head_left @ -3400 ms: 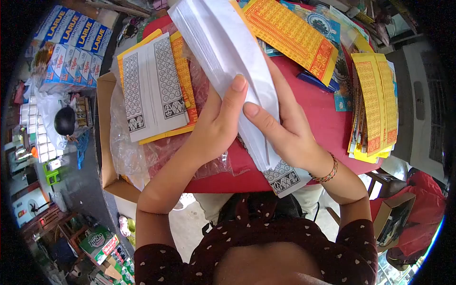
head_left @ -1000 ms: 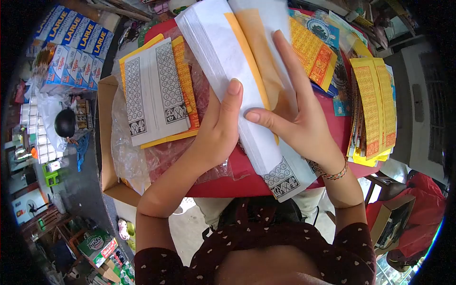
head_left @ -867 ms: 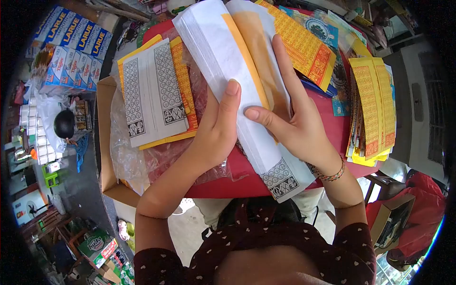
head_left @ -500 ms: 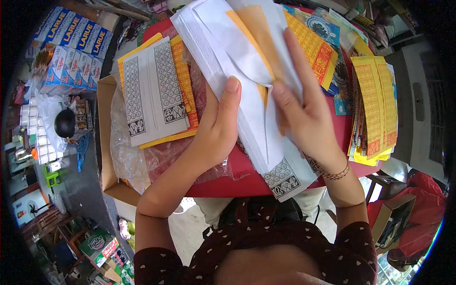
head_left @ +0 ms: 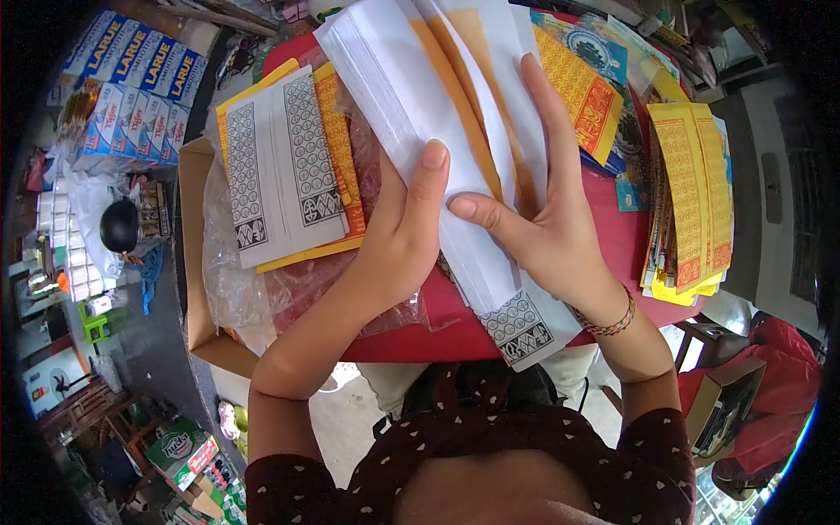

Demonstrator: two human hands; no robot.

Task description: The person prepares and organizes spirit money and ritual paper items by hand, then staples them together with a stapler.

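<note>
Where the red table (head_left: 621,245) ran under the white paper sheaf (head_left: 411,101), we could not see its middle, and the sheaf's far end was cut off. Right of the sheaf, past bare tabletop, we saw a yellow paper stack (head_left: 691,197); left of it, crinkled clear plastic (head_left: 236,289). The left hand (head_left: 407,219), fingers mostly hidden, gripped the sheaf's left edge; the right hand (head_left: 551,227) clasped its right side, thumb on top.

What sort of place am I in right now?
Probably a small shop or storefront: LARUE cartons and Tiger cartons are stacked on one side, and yellow printed papers lie in a pile on the red table.
</note>
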